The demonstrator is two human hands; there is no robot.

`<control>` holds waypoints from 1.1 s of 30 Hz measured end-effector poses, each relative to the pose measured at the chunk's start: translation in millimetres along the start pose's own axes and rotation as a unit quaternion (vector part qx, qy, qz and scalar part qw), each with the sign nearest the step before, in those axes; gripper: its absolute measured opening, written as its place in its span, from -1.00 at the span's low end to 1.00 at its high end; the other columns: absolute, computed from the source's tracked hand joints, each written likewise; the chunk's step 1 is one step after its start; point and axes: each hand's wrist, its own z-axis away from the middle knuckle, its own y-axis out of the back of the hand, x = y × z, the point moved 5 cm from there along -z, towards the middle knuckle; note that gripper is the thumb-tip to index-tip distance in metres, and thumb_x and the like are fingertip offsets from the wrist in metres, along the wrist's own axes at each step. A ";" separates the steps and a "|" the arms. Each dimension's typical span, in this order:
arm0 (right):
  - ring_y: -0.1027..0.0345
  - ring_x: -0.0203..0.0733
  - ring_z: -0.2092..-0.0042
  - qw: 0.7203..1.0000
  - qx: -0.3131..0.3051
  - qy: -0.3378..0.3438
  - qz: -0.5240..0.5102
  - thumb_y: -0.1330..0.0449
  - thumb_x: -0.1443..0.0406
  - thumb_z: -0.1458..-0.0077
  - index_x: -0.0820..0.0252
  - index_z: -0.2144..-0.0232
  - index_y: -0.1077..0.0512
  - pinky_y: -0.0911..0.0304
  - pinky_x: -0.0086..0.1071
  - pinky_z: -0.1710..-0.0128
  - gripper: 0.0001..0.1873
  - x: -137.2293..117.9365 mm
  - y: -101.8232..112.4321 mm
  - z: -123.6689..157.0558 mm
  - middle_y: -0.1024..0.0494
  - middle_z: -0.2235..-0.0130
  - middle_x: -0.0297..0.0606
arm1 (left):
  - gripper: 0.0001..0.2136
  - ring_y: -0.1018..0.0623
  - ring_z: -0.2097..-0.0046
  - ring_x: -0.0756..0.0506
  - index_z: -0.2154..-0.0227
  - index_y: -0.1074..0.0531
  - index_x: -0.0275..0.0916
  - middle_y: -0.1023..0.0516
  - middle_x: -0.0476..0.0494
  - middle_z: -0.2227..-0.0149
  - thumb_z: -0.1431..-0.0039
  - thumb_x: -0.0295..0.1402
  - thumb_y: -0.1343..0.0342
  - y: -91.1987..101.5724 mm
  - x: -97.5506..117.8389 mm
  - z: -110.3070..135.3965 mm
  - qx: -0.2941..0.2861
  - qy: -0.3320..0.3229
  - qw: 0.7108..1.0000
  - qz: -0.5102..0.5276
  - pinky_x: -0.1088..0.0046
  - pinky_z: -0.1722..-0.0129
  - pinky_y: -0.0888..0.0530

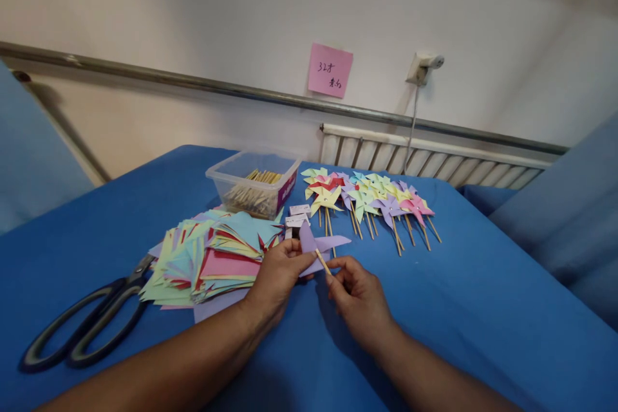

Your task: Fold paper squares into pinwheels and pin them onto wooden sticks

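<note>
My left hand (277, 273) pinches a folded purple paper pinwheel (316, 246) just above the blue table (458, 296). My right hand (357, 296) is closed on a thin wooden stick (323, 261), whose tip meets the back of the purple paper. Both hands sit close together at the table's middle. Left of them lies a loose stack of cut coloured paper squares (212, 257). A row of finished pinwheels on sticks (369, 199) lies beyond my right hand.
Large black-handled scissors (91, 322) lie at the left. A clear plastic box of wooden sticks (253, 183) stands behind the paper stack, with small white boxes (298, 215) beside it. A pink note (330, 70) hangs on the wall above a radiator (434, 164).
</note>
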 end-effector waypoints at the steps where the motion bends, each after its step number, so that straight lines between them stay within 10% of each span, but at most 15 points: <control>1: -0.15 -0.39 0.64 1.000 0.001 -0.010 -0.012 -0.13 0.19 -0.03 0.17 0.28 -0.37 -0.05 -0.53 0.65 -0.79 1.5 -0.4 -0.5 -0.34 0.61 -0.48 | -0.77 -0.37 0.59 0.04 0.53 -0.39 -0.29 -0.42 0.03 0.62 0.23 -0.30 -0.28 -0.3 0.4 0.7 -0.004 0.000 1.000 0.000 0.53 0.58 -0.30; 22: -0.13 -0.45 0.68 0.994 0.010 -0.056 -0.090 -0.09 0.14 -0.06 0.21 0.38 -0.28 0.00 -0.59 0.71 -0.77 5.2 -1.0 -4.4 -0.41 0.58 -0.43 | -0.70 -0.46 0.38 -0.04 0.34 -0.43 -0.25 -0.48 -0.10 0.41 -0.06 -0.09 -0.08 -6.0 5.4 7.0 -0.049 0.044 0.988 0.137 0.52 0.49 -0.38; 33: -0.18 -0.38 0.63 1.000 0.011 -0.014 -0.011 -0.11 0.18 -0.06 0.16 0.35 -0.33 -0.12 -0.52 0.64 -0.83 5.9 4.7 -4.2 -0.39 0.58 -0.44 | -0.86 -0.41 0.43 0.02 0.46 -0.40 -0.29 -0.40 0.00 0.48 0.04 -0.34 -0.20 -3.4 4.8 6.3 -0.044 0.027 0.994 0.098 0.51 0.46 -0.39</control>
